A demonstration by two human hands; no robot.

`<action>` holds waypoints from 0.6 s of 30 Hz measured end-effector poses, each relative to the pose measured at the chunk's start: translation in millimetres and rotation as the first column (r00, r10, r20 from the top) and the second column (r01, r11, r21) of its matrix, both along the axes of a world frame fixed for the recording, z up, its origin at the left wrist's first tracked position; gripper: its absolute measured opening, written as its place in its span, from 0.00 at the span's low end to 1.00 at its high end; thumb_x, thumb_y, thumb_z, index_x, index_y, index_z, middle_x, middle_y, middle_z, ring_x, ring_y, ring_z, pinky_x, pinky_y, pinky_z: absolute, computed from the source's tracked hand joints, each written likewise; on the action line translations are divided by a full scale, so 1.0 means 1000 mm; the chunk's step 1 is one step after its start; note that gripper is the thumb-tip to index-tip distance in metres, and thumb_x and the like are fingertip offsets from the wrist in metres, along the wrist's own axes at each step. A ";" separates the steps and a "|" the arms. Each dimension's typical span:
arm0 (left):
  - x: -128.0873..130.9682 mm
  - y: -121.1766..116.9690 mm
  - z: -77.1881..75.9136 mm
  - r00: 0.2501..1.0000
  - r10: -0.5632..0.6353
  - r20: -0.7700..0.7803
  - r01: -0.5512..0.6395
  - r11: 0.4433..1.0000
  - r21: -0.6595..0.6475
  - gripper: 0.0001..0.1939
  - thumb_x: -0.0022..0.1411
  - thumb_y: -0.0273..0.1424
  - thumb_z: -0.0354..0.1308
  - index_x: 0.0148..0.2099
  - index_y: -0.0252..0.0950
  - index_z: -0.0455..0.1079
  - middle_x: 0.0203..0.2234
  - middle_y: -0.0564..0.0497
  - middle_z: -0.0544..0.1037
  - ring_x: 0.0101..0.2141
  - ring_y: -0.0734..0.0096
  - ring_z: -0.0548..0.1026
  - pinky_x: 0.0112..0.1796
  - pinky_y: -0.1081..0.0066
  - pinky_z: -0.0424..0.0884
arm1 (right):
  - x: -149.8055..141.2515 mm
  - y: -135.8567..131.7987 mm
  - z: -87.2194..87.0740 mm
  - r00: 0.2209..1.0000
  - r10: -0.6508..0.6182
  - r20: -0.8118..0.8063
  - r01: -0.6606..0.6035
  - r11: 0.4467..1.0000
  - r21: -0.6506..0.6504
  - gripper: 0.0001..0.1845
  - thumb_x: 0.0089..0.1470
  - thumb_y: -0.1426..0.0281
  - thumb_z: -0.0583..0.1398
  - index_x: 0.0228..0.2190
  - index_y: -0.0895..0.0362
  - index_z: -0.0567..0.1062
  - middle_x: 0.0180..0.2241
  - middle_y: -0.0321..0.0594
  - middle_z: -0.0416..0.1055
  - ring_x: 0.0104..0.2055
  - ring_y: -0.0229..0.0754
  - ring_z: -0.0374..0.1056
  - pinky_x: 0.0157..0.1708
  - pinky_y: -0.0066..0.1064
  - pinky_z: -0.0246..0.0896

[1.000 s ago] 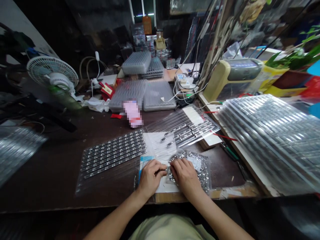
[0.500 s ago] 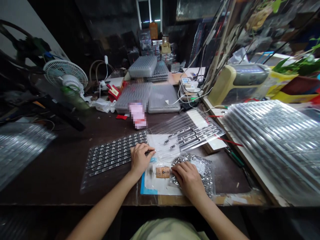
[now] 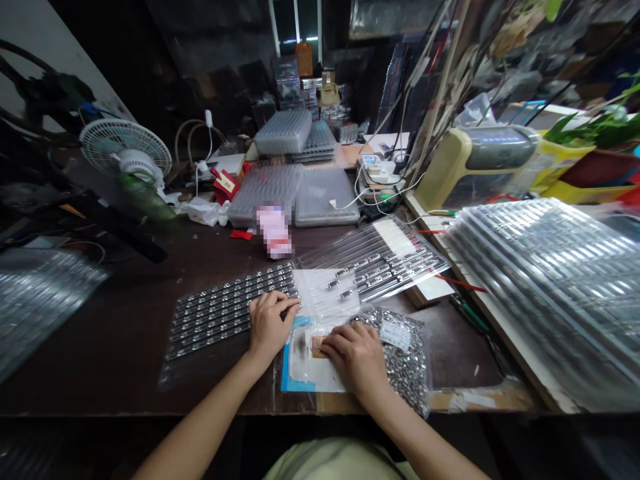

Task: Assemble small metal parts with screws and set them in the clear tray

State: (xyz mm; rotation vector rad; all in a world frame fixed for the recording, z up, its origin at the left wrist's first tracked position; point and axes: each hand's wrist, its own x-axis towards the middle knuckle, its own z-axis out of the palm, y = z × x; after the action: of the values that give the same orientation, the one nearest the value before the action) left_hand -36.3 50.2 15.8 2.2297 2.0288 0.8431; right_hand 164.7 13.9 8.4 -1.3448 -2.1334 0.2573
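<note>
My left hand (image 3: 270, 325) rests at the right end of a clear plastic tray (image 3: 225, 313) holding rows of small metal parts, its fingertips pinching a small dark piece. My right hand (image 3: 354, 357) lies on a white-and-blue sheet (image 3: 305, 363), its fingertips over a small orange-brown pad (image 3: 317, 347). Beside that hand is a clear bag of loose silver parts (image 3: 407, 367) with a white label (image 3: 395, 333). Behind both hands, a white paper (image 3: 315, 290) has a few parts lying on it, and a second filled tray (image 3: 390, 263) lies beyond.
A tall stack of filled clear trays (image 3: 545, 287) fills the right side. Further trays (image 3: 265, 193) lie at the back, near a power strip (image 3: 380, 170), a desk fan (image 3: 125, 150) and a cream-and-grey machine (image 3: 480, 160). Green-handled pliers (image 3: 470, 313) lie near the bench's right edge.
My right hand has slid left off the bag and now partly covers the orange-brown pad. My left hand has shifted slightly left along the tray. The view has barely moved.
</note>
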 end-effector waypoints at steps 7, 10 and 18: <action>-0.004 -0.005 0.001 1.000 -0.012 -0.026 0.011 1.000 -0.013 0.07 0.60 0.33 0.57 0.38 0.45 0.77 0.32 0.51 0.76 0.36 0.63 0.70 0.40 0.62 0.58 | 0.000 -0.002 0.001 0.999 0.024 0.048 -0.025 1.000 0.014 0.04 0.54 0.66 0.62 0.30 0.47 0.78 0.31 0.33 0.73 0.35 0.38 0.59 0.38 0.33 0.46; 0.001 -0.002 0.010 1.000 -0.016 -0.025 0.016 1.000 -0.018 0.07 0.59 0.32 0.57 0.37 0.44 0.76 0.33 0.51 0.77 0.36 0.63 0.70 0.41 0.62 0.57 | 0.002 -0.003 0.003 0.995 0.018 0.099 -0.021 0.999 0.026 0.04 0.54 0.64 0.62 0.33 0.45 0.78 0.33 0.33 0.72 0.36 0.38 0.60 0.37 0.33 0.47; 0.059 0.054 0.021 0.981 -0.189 0.052 0.192 0.979 -0.060 0.04 0.58 0.33 0.59 0.35 0.41 0.73 0.32 0.50 0.78 0.38 0.62 0.72 0.44 0.61 0.58 | 0.051 0.001 0.016 0.969 -0.170 0.177 0.148 0.980 0.132 0.09 0.57 0.70 0.58 0.40 0.50 0.76 0.38 0.37 0.73 0.40 0.41 0.62 0.38 0.34 0.50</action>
State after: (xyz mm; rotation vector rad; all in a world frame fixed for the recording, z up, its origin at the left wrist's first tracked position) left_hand 23.1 103.9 36.4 2.2999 1.7602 0.7906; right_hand 216.0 14.8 24.7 -1.5114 -2.1394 -0.0630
